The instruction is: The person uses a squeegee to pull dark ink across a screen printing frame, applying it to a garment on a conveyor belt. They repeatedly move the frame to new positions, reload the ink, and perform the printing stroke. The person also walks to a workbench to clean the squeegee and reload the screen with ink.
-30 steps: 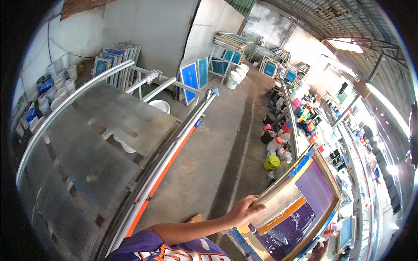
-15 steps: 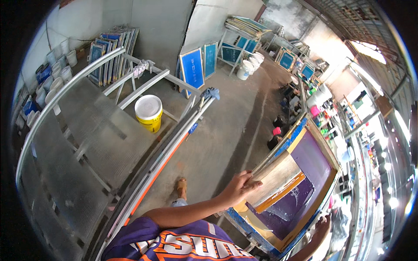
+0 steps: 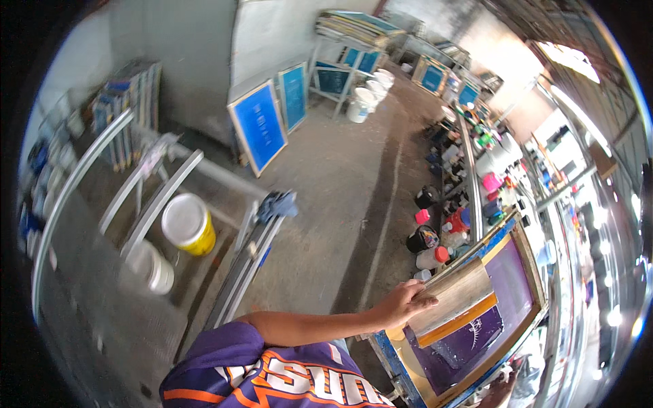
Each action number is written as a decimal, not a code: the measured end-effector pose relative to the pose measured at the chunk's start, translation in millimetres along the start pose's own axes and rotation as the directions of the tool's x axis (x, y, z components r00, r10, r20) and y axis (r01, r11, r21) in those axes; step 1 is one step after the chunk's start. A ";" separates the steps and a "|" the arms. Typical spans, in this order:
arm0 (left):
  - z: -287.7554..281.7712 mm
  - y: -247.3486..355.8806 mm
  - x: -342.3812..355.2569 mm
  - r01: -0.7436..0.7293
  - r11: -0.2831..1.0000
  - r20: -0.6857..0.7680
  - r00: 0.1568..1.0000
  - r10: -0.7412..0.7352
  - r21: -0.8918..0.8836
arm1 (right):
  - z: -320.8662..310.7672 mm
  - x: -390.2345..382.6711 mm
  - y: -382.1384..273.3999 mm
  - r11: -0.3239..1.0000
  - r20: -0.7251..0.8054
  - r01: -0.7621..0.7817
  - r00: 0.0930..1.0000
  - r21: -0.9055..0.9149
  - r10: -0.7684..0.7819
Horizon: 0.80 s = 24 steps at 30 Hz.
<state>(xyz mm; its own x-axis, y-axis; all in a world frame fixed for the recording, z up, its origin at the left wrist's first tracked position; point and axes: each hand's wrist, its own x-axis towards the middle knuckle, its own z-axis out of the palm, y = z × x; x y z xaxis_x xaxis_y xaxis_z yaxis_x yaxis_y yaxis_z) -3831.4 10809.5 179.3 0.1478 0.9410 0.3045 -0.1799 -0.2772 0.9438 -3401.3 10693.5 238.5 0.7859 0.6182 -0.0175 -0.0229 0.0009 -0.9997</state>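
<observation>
A wooden screen-printing frame (image 3: 533,268) with blue-painted edges and purple ink on its mesh (image 3: 509,275) is tilted at my right. Inside it lies a wide squeegee (image 3: 454,296) with a wooden handle and an orange blade. Wet-looking ink and a pale printed shape show just below the blade. My left hand (image 3: 407,303) is closed at the frame's left edge, with the thumb beside the squeegee's end. Low on the frame's other side is my right hand (image 3: 518,375), dark and partly hidden, so its fingers do not show clearly.
To the left stands a metal rack (image 3: 75,180) with a yellow bucket (image 3: 199,238) and a white bucket (image 3: 151,267). Blue screens (image 3: 260,129) lean on the wall ahead. Several ink containers (image 3: 430,257) crowd the floor by a long rail (image 3: 471,173) at right.
The view has shifted: rack, buckets and leaning screens now appear farther left, and a white bucket shows beside the yellow one. My left hand stays at the frame's edge.
</observation>
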 end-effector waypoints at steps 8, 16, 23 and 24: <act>-33.4 -94.0 180.4 0.098 0.991 0.260 0.963 -0.070 -0.094 | 83.7 81.2 37.3 0.989 -0.053 -0.011 0.998 0.148 0.019; -77.5 -115.1 339.8 0.267 0.953 0.117 0.961 -0.251 -0.141 | 269.8 244.6 36.3 0.970 -0.002 -0.034 0.999 0.242 0.036; -154.0 -141.3 467.8 0.233 0.952 -0.080 0.964 -0.253 -0.200 | 470.4 351.7 21.2 0.987 0.233 -0.008 0.972 0.163 -0.031; -165.4 -146.2 490.4 0.252 0.944 -0.089 0.957 -0.275 -0.212 | 497.2 358.1 19.8 0.989 0.229 -0.022 0.973 0.145 -0.012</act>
<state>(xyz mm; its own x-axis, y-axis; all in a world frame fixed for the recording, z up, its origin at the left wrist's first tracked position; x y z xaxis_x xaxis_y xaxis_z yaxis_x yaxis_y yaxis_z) -3893.5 11343.6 169.4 0.1043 0.9943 0.0200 -0.3383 0.0165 0.9409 -3427.6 11305.8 219.8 0.6241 0.7814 -0.0020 -0.1295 0.1009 -0.9864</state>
